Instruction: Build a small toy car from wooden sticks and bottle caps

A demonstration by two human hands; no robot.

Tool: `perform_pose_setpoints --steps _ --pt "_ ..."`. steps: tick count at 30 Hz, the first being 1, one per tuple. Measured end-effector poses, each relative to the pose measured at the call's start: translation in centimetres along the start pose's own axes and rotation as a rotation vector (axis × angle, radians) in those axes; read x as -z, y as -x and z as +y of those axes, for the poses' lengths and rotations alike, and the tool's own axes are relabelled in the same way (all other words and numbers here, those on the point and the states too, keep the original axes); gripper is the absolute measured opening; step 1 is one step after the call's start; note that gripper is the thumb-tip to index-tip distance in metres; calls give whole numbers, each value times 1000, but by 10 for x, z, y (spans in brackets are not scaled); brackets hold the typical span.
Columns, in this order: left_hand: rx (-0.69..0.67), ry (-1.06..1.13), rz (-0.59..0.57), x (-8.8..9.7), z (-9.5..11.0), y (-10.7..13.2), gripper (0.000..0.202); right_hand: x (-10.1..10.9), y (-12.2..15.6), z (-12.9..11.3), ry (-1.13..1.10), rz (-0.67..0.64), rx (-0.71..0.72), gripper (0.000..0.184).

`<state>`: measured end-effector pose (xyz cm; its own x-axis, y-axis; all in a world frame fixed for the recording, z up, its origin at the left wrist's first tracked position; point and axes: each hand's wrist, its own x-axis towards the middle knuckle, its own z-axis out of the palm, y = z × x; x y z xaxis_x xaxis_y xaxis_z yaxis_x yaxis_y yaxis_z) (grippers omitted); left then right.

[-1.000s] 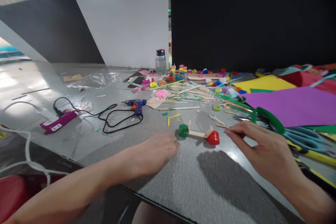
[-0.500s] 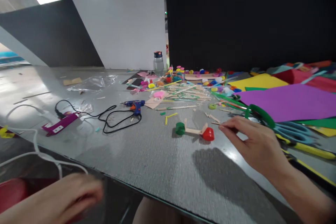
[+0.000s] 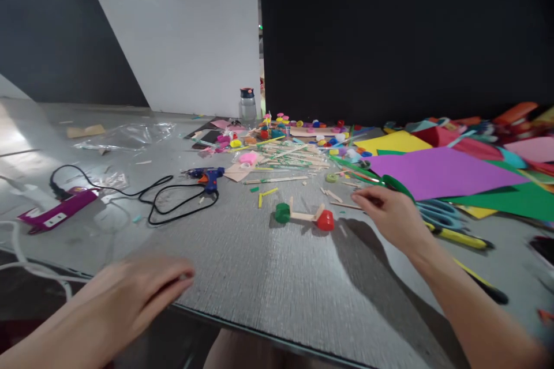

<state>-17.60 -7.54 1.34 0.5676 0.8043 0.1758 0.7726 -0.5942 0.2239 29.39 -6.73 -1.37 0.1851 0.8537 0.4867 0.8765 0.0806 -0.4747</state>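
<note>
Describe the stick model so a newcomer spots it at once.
On the grey table, find the purple sheet, then the right hand at its near corner. Just left of that hand lies the stick model: the only green and red caps joined by sticks.

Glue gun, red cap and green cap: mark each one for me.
glue gun [image 3: 206, 173], head view, on its blue body.
red cap [image 3: 326, 221], head view, on its rounded side.
green cap [image 3: 282, 213], head view, on its side wall.

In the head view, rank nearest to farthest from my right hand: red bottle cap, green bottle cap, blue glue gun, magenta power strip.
1. Red bottle cap, beside the right hand.
2. Green bottle cap, further left.
3. Blue glue gun, back left.
4. Magenta power strip, far left.
</note>
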Motion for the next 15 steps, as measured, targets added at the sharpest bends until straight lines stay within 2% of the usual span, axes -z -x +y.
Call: perform_pose_setpoints --steps 3,6,8,10,12,15 --pt "-164 88 142 7 49 -65 27 -3 -9 -9 130 -221 19 19" --pt "-237 291 326 -1 77 -129 21 -6 -28 -17 268 -373 15 20" --pt "-223 339 414 -13 82 -166 19 -12 -44 -20 349 -437 -24 20" --pt "-200 367 464 -28 79 -192 18 -21 -57 -21 418 -476 -83 23" --pt "-186 388 490 -42 72 -204 18 -31 -67 -22 475 -499 -136 27" --pt "-166 417 492 -57 59 -203 18 -44 -78 -27 538 -533 -180 29"
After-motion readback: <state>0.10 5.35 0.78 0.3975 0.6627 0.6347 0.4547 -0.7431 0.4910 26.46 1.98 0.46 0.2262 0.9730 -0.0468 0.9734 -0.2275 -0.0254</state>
